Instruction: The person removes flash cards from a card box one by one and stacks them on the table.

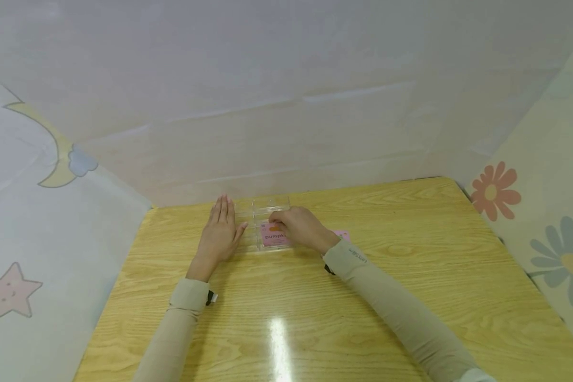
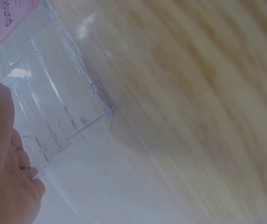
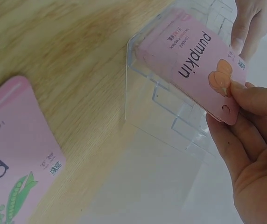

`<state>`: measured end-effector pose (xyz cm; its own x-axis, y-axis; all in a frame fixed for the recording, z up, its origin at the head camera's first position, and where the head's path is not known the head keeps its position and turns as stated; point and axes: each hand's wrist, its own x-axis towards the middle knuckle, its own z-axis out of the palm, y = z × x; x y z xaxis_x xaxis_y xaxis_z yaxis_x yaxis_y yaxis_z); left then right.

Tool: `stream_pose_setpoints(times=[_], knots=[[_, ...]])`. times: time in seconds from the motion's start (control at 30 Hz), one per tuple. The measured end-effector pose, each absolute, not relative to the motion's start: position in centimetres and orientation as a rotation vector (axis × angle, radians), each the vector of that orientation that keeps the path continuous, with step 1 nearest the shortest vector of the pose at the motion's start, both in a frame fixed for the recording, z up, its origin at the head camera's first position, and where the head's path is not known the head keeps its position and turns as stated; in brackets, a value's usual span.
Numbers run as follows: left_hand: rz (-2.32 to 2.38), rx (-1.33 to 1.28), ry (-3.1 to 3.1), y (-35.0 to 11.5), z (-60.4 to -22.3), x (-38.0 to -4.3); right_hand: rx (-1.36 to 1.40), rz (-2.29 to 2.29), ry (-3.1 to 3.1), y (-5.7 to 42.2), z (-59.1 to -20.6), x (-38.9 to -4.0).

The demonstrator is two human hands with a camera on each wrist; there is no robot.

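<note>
A clear plastic organizer (image 1: 246, 244) with divided compartments stands near the table's back edge. My right hand (image 1: 306, 228) pinches a pink pumpkin flash card (image 3: 199, 60) by its end, thumb on the printed face and fingers beneath. The card's other end lies within the organizer's walls; whether more cards lie under it I cannot tell. My left hand (image 1: 220, 233) rests along the organizer's left side with fingers straight. In the left wrist view, bare compartments (image 2: 54, 84) show between that hand and the card.
A pink pea flash card (image 3: 24, 154) lies on the table to the right of the organizer, partly hidden by my right wrist in the head view. Pale fabric walls (image 1: 286, 106) rise behind and on both sides of the wooden table (image 1: 363, 318).
</note>
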<state>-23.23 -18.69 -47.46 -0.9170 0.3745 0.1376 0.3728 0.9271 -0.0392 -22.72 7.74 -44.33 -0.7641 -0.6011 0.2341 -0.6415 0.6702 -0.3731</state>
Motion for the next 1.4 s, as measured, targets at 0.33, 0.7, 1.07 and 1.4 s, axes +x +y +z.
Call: stream_pose_setpoints(times=[0.33, 0.7, 1.07, 1.4], knots=[[0.020, -0.568, -2.942, -18.8, -47.6, -23.2, 1.033, 0.699, -2.774, 8.1, -43.9, -22.7], [0.027, -0.577, -2.926, -19.0, -47.8, -23.3, 1.012, 0.738, -2.751, 8.4, -43.4, -22.7], [0.018, -0.582, -2.945, -18.9, -47.9, -23.3, 0.987, 0.798, -2.759, 9.0, -42.4, -22.6], [0.023, -0.592, -2.915, -18.8, -48.0, -23.4, 0.931, 1.057, -2.782, 10.5, -41.7, -22.4]])
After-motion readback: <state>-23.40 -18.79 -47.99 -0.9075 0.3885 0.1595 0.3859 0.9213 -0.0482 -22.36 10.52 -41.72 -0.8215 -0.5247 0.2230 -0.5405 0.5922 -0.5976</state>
